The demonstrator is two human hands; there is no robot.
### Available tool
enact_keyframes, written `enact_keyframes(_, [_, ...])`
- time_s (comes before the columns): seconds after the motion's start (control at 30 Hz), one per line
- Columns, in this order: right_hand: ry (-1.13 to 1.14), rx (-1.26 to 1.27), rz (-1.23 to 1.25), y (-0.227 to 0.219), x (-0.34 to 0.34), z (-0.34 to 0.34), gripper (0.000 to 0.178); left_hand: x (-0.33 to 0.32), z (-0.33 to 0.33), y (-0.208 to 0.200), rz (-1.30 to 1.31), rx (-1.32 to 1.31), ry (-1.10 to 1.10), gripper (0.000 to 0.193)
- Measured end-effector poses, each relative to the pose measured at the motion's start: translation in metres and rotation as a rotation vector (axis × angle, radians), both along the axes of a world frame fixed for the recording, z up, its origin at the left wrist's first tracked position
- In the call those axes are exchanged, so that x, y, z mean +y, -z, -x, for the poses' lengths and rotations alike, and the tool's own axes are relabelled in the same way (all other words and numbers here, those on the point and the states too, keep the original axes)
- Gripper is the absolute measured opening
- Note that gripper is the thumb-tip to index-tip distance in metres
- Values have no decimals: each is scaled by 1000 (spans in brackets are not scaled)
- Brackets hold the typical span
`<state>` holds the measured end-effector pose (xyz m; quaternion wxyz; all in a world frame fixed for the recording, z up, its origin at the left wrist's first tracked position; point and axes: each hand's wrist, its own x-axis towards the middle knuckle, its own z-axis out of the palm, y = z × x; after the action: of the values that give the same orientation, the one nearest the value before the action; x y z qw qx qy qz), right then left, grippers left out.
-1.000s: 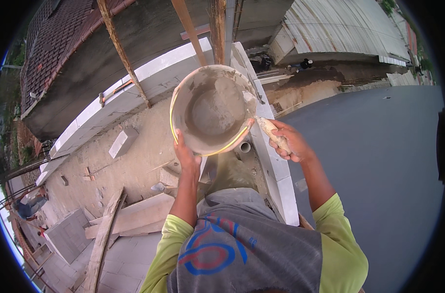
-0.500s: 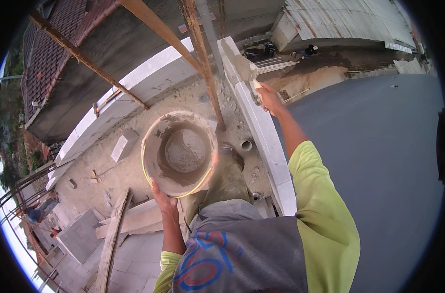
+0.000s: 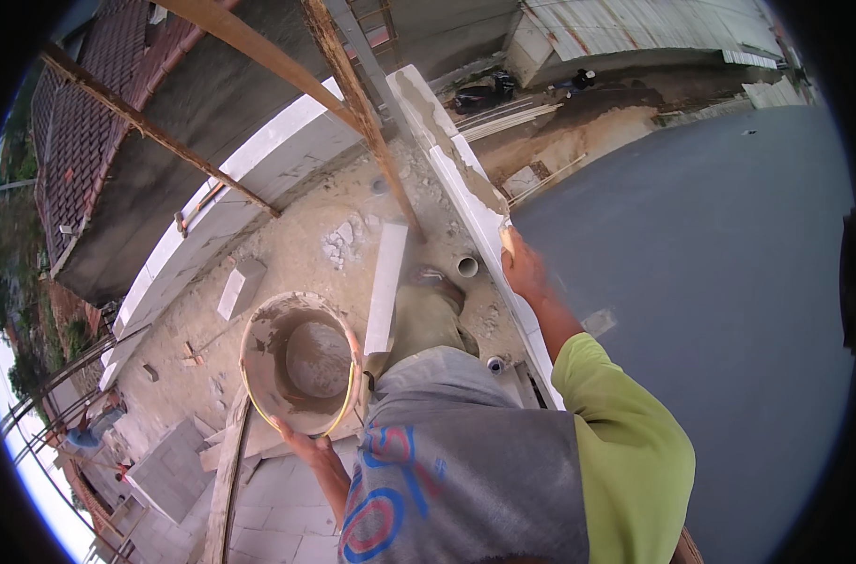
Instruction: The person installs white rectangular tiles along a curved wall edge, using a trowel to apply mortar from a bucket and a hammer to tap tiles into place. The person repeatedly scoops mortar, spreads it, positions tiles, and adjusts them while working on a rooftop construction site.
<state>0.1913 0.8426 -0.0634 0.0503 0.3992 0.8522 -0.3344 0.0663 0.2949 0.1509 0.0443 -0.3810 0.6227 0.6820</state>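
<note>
With its fingers at the rim, my left hand (image 3: pixel 303 444) grips a mortar-smeared bucket (image 3: pixel 282 367) at its near side. The bucket has a yellow wire handle, and wet grey mortar (image 3: pixel 319 359) lies at its bottom. To the right, my right hand (image 3: pixel 526 273) is closed around the pale handle of a trowel (image 3: pixel 509 241) at the top of a white block wall (image 3: pixel 531 324). The trowel's blade is mostly hidden and blurred. A strip of mortar (image 3: pixel 465 174) covers the wall top just beyond this hand.
Slanting wooden props (image 3: pixel 371 122) stand beyond the bucket. Loose white blocks (image 3: pixel 386 282) and a pipe end (image 3: pixel 467 267) are around my feet. A plank (image 3: pixel 228 479) lies at lower left. A grey surface (image 3: pixel 691 282) extends right of the wall. Another person (image 3: pixel 85 432) is far left.
My right hand and the trowel have come nearer along the wall, and a mortar strip now shows on its top. The bucket and my left hand have shifted left and nearer.
</note>
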Motion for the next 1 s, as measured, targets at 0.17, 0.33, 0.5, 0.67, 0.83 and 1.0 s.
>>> enact_keyframes(0.17, [27, 38, 7, 1, -14, -7, 65, 9, -4, -3, 3, 1, -10, 78])
enact_keyframes(0.33, [37, 113, -6, 17, -16, -15, 66, 27, 3, 1, 31, 16, 32, 78])
enact_keyframes(0.5, [51, 71, 54, 15, -31, -68, 60, 37, 15, 14, -45, 100, 116, 72])
enact_keyframes(0.67, [85, 106, 85, 3, -18, -90, 54, 50, 38, 30, -120, 118, 241, 65])
enact_keyframes(0.83, [315, 290, 565, -82, -7, -77, 47, 77, 60, 28, -58, 103, 285, 56])
enact_keyframes(1.0, [278, 470, 801, -151, -56, -45, 44, 62, 67, 47, -120, 133, 370, 54])
